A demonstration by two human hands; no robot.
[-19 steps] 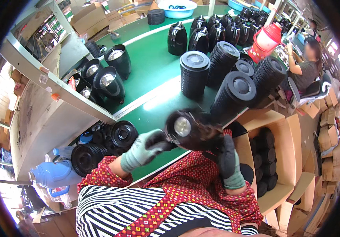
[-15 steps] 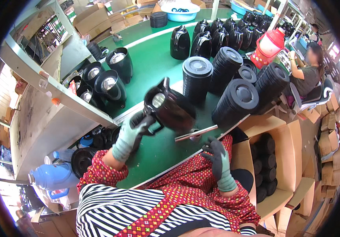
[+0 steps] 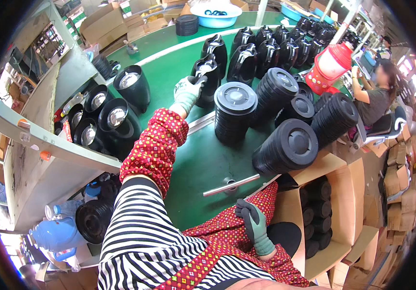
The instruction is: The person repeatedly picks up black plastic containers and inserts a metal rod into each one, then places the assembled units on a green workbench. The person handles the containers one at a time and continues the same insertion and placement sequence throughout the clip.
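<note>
My left hand (image 3: 187,93), in a grey-green glove, reaches far over the green table (image 3: 188,188). Its fingers are closed on a glossy black jug (image 3: 207,82), which stands upright at the near left end of the jug rows. My right hand (image 3: 252,223), gloved too, is drawn back by my lap with curled fingers and nothing visible in them. Just beyond it, a metal bar on a short post (image 3: 231,185) rises at the table's front edge. Stacked black ribbed discs (image 3: 236,113) stand to the right of the held jug.
Open black housings (image 3: 116,118) with shiny round insides stand at the left. More jugs (image 3: 268,54) line the back. A tilted disc stack (image 3: 285,147), a red-and-white bucket (image 3: 331,65) and an open carton (image 3: 348,208) of black parts are to the right. Farther right sits a person (image 3: 379,96).
My left hand has carried the jug forward from over the near table to the rows and stood it upright. My right hand has pulled back toward my lap and its fingers have curled.
</note>
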